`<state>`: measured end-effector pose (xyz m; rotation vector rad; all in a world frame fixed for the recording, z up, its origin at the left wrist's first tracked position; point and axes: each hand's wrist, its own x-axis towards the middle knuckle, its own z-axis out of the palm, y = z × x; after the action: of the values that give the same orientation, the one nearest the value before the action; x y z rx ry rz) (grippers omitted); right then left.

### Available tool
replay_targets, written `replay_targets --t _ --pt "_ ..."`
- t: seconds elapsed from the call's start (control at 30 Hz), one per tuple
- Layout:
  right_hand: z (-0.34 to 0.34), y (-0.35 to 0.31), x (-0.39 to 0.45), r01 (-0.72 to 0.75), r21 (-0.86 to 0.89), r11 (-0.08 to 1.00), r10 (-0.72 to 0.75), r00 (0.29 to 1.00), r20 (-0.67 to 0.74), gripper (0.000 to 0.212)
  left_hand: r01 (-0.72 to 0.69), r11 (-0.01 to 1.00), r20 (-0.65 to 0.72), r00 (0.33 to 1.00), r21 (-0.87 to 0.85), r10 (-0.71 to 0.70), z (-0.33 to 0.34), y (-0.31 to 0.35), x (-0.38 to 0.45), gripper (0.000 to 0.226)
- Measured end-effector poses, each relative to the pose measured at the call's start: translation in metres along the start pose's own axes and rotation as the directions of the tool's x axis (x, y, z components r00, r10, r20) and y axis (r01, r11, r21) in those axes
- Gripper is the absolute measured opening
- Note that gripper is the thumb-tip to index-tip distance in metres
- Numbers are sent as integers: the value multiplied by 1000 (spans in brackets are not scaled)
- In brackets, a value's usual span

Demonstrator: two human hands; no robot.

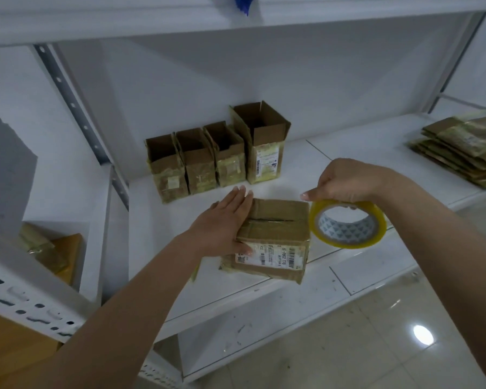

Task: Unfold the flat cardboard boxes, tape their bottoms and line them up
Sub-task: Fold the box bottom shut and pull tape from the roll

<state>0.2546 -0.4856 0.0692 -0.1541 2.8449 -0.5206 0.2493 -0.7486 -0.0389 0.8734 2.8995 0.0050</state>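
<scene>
A cardboard box (275,228) stands bottom-up near the front of the white shelf (348,164), its bottom flaps closed along a centre seam. My left hand (222,223) lies flat on the box's left side, fingers straight, thumb against the labelled front. My right hand (345,181) grips a roll of yellowish tape (348,223) from above, just right of the box. Behind, several unfolded boxes (216,155) stand open-topped in a row against the back wall.
A stack of flat folded boxes (463,147) lies at the shelf's right end. A metal upright (76,108) borders the shelf on the left, with brown parcels (56,254) on the neighbouring lower shelf. Tiled floor (376,346) shows below.
</scene>
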Motion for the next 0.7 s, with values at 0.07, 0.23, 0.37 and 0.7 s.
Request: replay_targets --t 0.07,0.23,0.37,0.7 --pt "5 2 2 -14 -15 1000 14 1000 13 52 -8 1000 2 1000 -14 8 -1 2 -2 120" --pt "12 8 7 -45 -30 999 46 999 26 52 -47 999 -6 999 1 47 -5 4 -3 110" --pt "18 8 9 -58 -26 998 60 996 67 53 -35 994 41 999 99 31 -4 5 -1 102" --pt "23 9 7 -100 -50 994 104 990 98 52 -12 964 13 1000 266 9 -14 20 1 110"
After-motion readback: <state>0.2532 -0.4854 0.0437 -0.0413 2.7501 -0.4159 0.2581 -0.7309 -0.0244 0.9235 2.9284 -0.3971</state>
